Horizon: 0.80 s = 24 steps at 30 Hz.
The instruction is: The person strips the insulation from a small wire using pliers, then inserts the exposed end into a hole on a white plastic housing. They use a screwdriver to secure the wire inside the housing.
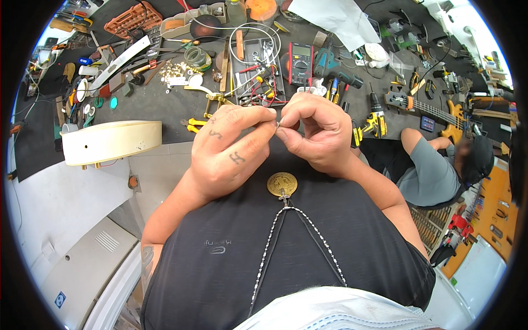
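Observation:
My left hand [230, 147] and my right hand [319, 131] meet in front of my chest, above the near edge of the workbench. The fingertips of both are pinched together around a tiny thin piece, too small and too covered by fingers to name. Below them a round gold-coloured pendant [282, 183] hangs on a beaded chain against my black shirt. Just beyond my left hand lie yellow-handled pliers [193, 125] and a brass-coloured tool [215, 99].
A cream instrument body [113, 143] juts over the bench's left edge. Behind my hands are a tool tray [252, 50], a red multimeter [301, 61] and a glass jar [195, 56]. A yellow drill [377, 119] stands at right, near a bass guitar [452, 132] and a seated person [432, 176].

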### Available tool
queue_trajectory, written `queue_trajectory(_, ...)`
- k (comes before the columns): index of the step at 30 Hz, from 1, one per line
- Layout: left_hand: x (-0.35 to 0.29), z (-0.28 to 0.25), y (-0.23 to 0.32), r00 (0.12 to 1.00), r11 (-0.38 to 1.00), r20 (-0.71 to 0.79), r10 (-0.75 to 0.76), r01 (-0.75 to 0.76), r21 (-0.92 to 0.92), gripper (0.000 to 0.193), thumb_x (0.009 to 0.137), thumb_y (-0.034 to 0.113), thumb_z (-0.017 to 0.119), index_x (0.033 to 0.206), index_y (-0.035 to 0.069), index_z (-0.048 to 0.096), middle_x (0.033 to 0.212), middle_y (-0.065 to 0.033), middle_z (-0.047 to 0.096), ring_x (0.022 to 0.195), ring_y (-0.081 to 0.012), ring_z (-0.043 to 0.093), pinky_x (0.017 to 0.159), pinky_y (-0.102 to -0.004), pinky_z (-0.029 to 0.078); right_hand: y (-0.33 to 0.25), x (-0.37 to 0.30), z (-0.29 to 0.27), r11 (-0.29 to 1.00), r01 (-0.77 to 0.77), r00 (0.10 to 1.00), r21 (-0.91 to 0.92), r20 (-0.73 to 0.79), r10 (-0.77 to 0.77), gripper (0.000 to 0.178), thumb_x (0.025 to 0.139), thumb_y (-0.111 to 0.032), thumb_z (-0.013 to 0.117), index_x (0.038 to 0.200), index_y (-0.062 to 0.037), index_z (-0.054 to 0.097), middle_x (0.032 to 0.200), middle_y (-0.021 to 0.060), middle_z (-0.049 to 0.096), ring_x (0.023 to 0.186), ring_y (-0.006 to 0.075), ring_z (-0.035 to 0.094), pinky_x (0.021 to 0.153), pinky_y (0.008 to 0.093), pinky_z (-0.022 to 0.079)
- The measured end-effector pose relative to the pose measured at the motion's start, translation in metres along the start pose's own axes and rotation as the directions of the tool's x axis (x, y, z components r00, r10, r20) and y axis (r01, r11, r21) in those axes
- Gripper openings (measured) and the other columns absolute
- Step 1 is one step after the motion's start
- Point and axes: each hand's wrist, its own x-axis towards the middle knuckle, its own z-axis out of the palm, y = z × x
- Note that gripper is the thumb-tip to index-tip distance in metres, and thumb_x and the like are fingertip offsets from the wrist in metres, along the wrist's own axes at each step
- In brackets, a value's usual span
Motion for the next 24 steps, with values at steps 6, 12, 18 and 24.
queue_trajectory(6,-0.0043,0.0026,-0.0048,1.000,1.000,-0.005,0.021,-0.021,0.008,0.044,0.066,-0.010,0.079,0.108,-0.002,0.076,0.112,-0.0130,0.073,0.091,-0.0293,0.072,0.077,-0.0384,0.058,0.0005,0.0002,0.0000,1.000,-0.017,1.000,-0.007,0.026,0.017,0.014,0.084,0.003,0.081,0.092,-0.0032,0.071,0.090,0.0040,0.071,0.079,0.0139,0.063,0.072,0.0303,0.052)
queue_trajectory(12,-0.0013,0.0042,0.0001,0.998,0.998,-0.020,-0.066,0.066,0.000,0.031,0.073,-0.014,0.079,0.102,-0.001,0.076,0.108,-0.0161,0.076,0.090,-0.0296,0.075,0.077,-0.0366,0.061,-0.0003,0.0005,0.0008,0.995,-0.099,0.995,0.030,0.007,0.099,0.014,0.085,0.001,0.081,0.092,-0.0033,0.071,0.089,0.0034,0.071,0.080,0.0137,0.063,0.074,0.0298,0.051)
queue_trajectory(18,-0.0048,0.0088,-0.0062,0.995,0.994,-0.023,-0.100,0.098,-0.051,0.033,0.075,-0.009,0.082,0.106,0.001,0.076,0.106,-0.0110,0.076,0.088,-0.0289,0.074,0.077,-0.0381,0.060,0.0000,0.0010,0.0000,0.993,-0.113,0.994,0.021,0.009,0.113,0.013,0.084,0.001,0.081,0.093,-0.0032,0.071,0.088,0.0034,0.071,0.080,0.0139,0.064,0.073,0.0300,0.051)
queue_trajectory(24,-0.0042,0.0084,-0.0050,0.996,0.996,-0.021,-0.081,0.080,-0.034,0.032,0.076,-0.009,0.082,0.106,0.001,0.078,0.108,-0.0111,0.076,0.089,-0.0286,0.075,0.077,-0.0383,0.059,-0.0001,0.0004,-0.0001,0.996,-0.031,0.999,-0.085,-0.016,0.030,0.014,0.084,0.002,0.080,0.092,-0.0032,0.071,0.088,0.0044,0.071,0.079,0.0152,0.065,0.073,0.0307,0.053)
